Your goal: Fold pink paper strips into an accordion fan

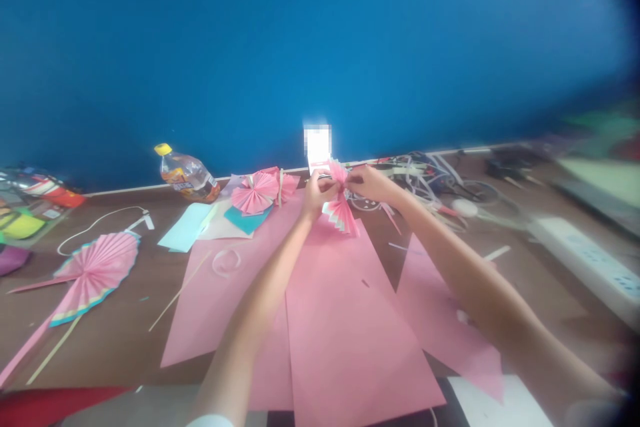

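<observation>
A pleated pink paper fan (343, 217) with a pale zigzag edge is held up between both hands, over the far end of the pink paper sheets (350, 320). My left hand (317, 193) pinches it near its gathered middle from the left. From the right, my right hand (367, 181) has its fingertips closed at the same gathered spot; whether a thread or tie is there is too small to tell. Just behind the hands stands a bright white screen or card (319, 147). Another pleated pink rosette (255, 192) rests to the left of my left hand.
A finished-looking pink fan (100, 267) with blue-yellow trim lies at left, beside a white cable (85, 219). A yellow-capped bottle (185, 173) leans near the blue wall (320, 47). Light-blue paper (185, 227), tangled cables (420, 177) and a white power strip (590, 260) surround the sheets.
</observation>
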{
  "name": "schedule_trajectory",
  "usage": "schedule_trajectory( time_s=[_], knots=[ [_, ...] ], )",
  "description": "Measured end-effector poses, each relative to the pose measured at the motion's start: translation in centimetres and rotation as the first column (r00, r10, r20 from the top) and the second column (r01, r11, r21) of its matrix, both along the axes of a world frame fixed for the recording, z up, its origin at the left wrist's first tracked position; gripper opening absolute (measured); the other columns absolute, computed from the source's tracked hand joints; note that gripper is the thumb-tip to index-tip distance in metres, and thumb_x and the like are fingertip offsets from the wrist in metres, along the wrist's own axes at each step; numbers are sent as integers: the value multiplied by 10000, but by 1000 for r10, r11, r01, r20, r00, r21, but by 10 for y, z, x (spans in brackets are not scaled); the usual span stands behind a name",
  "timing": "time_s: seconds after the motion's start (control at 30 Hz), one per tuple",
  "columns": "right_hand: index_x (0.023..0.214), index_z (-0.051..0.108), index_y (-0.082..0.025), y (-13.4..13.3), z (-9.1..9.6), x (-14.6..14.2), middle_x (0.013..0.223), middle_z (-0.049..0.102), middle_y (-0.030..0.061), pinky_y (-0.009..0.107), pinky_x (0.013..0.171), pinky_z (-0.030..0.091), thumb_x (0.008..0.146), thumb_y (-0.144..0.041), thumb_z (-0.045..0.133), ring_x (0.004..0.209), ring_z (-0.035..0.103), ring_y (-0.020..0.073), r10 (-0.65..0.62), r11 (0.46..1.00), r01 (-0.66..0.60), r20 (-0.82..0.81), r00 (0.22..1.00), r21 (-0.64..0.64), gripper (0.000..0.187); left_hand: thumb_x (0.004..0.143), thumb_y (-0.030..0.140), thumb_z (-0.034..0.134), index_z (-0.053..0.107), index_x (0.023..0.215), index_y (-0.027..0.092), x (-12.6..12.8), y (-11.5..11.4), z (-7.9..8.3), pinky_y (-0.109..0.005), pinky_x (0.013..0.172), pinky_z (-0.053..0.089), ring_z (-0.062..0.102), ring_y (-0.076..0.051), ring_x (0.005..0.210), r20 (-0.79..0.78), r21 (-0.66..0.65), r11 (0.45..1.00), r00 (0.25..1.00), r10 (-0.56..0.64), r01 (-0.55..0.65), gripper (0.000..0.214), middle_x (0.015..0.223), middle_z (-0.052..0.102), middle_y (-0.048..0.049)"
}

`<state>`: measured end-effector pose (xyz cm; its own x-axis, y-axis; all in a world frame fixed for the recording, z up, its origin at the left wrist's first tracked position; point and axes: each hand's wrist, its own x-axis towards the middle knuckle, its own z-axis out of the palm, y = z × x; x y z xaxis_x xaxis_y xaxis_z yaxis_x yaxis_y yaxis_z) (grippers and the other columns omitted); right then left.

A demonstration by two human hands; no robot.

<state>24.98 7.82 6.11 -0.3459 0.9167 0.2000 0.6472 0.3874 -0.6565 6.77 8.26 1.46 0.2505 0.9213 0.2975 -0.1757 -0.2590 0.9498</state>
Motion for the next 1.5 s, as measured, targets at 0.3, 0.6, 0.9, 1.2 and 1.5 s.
schedule_trajectory(
  time_s=[0.3, 0.6, 0.9, 1.2, 1.5],
  knots=[
    [748, 678, -143, 4, -8, -1, 699, 653, 33, 260, 604, 382, 759, -313, 560, 651, 555, 149, -3, 1000, 3, -17, 1000, -16, 208, 692, 372, 782, 503, 1007, 206, 0, 3, -3, -330, 795, 532, 684, -179, 794, -41, 13, 999, 998, 39, -39, 452, 829, 704, -36],
    [668, 574, -159, 3, -11, -4, 630, 563, 0, 254, 559, 326, 735, -247, 509, 594, 482, 118, -57, 998, 57, 18, 998, -11, 129, 694, 358, 780, 516, 1010, 200, 0, 3, -4, -308, 763, 532, 680, -171, 789, -50, 22, 999, 998, 34, -33, 441, 836, 705, -42],
    [755, 634, -154, 3, -10, -2, 704, 625, 20, 247, 591, 345, 709, -271, 591, 631, 516, 130, -23, 998, 22, 8, 1000, 59, 133, 684, 375, 782, 517, 991, 201, 0, 12, -12, -305, 737, 532, 682, -176, 779, -62, 6, 997, 995, 73, -73, 441, 831, 707, -44],
    [791, 725, -160, 0, -10, -6, 767, 691, 57, 257, 618, 355, 759, -234, 576, 657, 547, 150, -1, 990, -15, 111, 994, 142, 169, 641, 345, 806, 512, 951, 211, 2, 21, -19, -287, 665, 514, 658, -157, 669, -13, -8, 991, 991, 136, -136, 448, 749, 696, -18],
    [718, 676, -165, 2, -17, -12, 701, 661, 35, 255, 591, 324, 777, -297, 582, 625, 522, 140, -72, 988, 63, 62, 995, 139, 172, 641, 380, 809, 523, 989, 204, 0, 13, -10, -295, 695, 526, 680, -177, 742, 12, -18, 993, 993, 118, -118, 483, 780, 700, -23]
  ],
)
